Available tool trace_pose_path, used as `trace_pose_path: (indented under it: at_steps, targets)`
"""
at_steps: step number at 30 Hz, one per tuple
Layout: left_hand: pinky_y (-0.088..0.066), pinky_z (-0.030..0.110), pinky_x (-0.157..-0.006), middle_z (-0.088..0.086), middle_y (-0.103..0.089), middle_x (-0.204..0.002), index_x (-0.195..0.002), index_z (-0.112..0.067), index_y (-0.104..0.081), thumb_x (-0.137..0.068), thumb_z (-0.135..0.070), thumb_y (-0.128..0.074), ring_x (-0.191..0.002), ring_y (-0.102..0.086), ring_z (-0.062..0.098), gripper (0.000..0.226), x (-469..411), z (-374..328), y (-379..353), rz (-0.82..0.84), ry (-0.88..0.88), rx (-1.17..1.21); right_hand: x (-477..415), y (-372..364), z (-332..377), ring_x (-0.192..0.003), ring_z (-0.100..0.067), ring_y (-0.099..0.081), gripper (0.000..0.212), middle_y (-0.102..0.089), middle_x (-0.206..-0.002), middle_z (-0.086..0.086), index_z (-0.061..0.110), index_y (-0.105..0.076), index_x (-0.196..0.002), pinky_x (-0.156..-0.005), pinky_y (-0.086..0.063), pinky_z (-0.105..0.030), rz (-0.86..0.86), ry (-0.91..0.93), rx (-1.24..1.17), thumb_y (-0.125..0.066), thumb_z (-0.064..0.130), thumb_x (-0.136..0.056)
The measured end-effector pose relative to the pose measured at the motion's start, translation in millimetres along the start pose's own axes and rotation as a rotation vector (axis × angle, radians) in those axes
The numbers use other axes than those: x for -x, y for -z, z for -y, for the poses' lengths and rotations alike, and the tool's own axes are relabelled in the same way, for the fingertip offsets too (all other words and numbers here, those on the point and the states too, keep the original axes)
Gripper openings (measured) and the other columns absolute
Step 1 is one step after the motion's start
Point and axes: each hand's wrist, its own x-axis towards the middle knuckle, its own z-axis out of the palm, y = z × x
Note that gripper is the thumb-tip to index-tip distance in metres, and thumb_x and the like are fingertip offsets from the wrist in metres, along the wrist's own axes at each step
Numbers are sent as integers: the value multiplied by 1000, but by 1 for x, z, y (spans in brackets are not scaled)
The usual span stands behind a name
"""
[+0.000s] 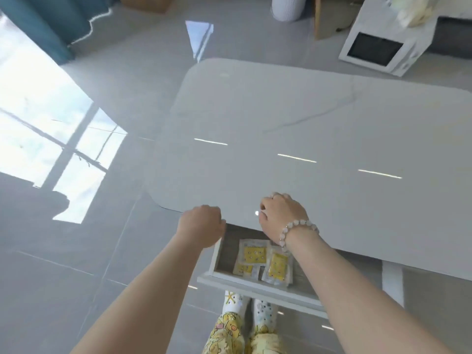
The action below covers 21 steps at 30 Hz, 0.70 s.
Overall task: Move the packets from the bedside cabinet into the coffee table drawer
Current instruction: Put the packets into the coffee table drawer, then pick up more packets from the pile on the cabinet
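The white marble coffee table [293,118] fills the middle of the view. Its drawer [255,287] stands pulled out under the near edge, above my feet. Several clear packets with yellow prints [252,255] lie flat inside it, overlapping; one more [278,267] lies to their right. My left hand [201,226] hovers as a fist at the drawer's left back corner, holding nothing I can see. My right hand [281,215], with a bead bracelet on the wrist, sits over the table's near edge, fingers curled under, with no packet visible in it. The bedside cabinet is out of view.
A white box with a dark window [378,47] sits on the floor at the back right, next to a white ribbed cylinder [287,7]. A teal curtain [51,24] hangs at the back left. Glossy grey floor tiles [102,226] lie left of the table.
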Motion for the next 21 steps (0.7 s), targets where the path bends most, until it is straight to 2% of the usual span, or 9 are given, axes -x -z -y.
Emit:
trace_pose_path:
  at_steps: [5,9,13,21]
  targets:
    - [-37,29,-77,7,-63,-111,-111,-15,-61,-99,-34,-35,-104,-57,28,34,70,31,90,-284,97,58,28,107,63,-116,-23,-47,33,-54,-121,-7,11,-55,-118,-88,-42,-33,-186,158,120,-32,24,-99]
    - [-34,29,-74,8,-63,-110,-110,-15,-61,-99,-36,-34,-104,-58,29,35,126,64,131,-420,216,92,49,153,122,-116,-23,-48,32,-55,-119,-7,11,-57,-115,-87,-41,-33,-280,310,183,-33,24,-98]
    - [-36,28,-73,8,-64,-105,-105,-15,-62,-100,-35,-33,-99,-59,29,37,186,105,139,-495,343,66,73,168,190,-117,-23,-46,32,-55,-120,-6,12,-58,-115,-88,-40,-32,-277,477,208,-34,25,-98]
    - [-38,30,-71,8,-64,-103,-99,-11,-64,-100,-34,-31,-97,-58,29,41,286,191,113,-530,642,134,116,149,320,-120,-21,-45,35,-55,-121,-6,13,-59,-118,-90,-41,-31,-264,748,314,-34,29,-98]
